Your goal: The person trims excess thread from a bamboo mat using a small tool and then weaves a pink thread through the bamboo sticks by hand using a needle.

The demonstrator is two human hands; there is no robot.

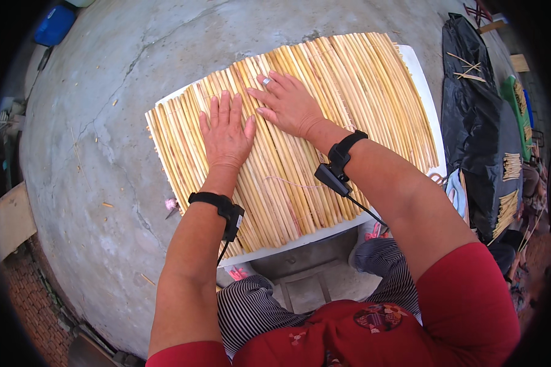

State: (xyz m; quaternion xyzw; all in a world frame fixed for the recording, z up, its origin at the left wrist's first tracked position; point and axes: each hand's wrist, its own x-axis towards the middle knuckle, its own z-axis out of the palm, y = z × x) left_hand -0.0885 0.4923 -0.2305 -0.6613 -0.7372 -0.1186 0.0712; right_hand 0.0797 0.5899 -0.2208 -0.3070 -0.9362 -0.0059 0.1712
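A mat of pale yellow sticks (386, 98), laid side by side with thin thread across them, covers a white board (415, 67) before me. My left hand (226, 131) lies palm down on the sticks left of the middle, fingers spread and straight. My right hand (288, 104), with a ring on one finger, rests flat on the sticks just above and right of the left one, fingers apart. Both wrists wear black straps with small devices. A loose pinkish thread (291, 179) trails across the mat below my hands. Scissor handles (435, 178) show by the mat's right edge.
A black plastic sheet (462, 128) on the right holds stick bundles (508, 208), beside a green tray (514, 104) of sticks. A blue container (53, 23) stands at the upper left. Cracked concrete floor (92, 171) surrounds the board; a wooden panel (12, 220) lies at the far left.
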